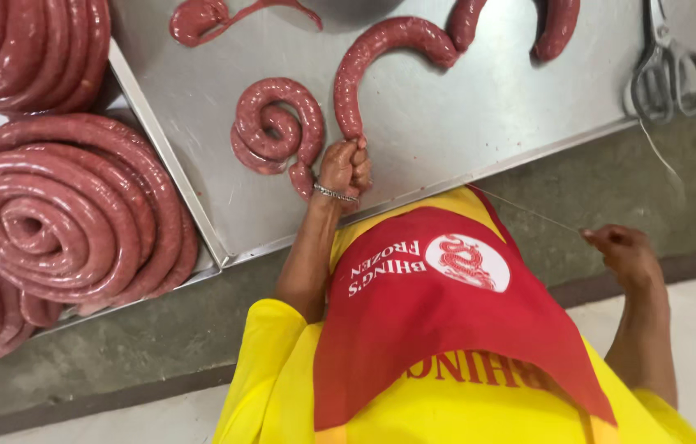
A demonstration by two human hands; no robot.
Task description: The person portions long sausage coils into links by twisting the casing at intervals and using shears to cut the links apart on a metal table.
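Pinching the curved sausage (372,62) end w/ left hand (346,167), grip closed on it, sausage lying on steel counter (463,115). Right hand (623,251) off counter, fingers closed on thin string (529,212). Coiled sausage (275,125) beside; scissors (667,70) far right.

The steel table top (463,115) is brushed metal, smooth with a dull sheen and faint scuffs. The curved sausage (364,66) held by the left hand (346,167) has a thin, glossy, damp-looking casing over coarse reddish filling; the coiled sausages (68,210) on the metal tray (200,238) shine the same way. A beaded metal bracelet (335,194) glints. The scissors (667,70) are bare grey metal. The right hand (623,251) pinches fine pale string (529,212). The red apron (446,312) and yellow shirt (274,386) are matt cloth. The floor (101,345) is rough concrete.
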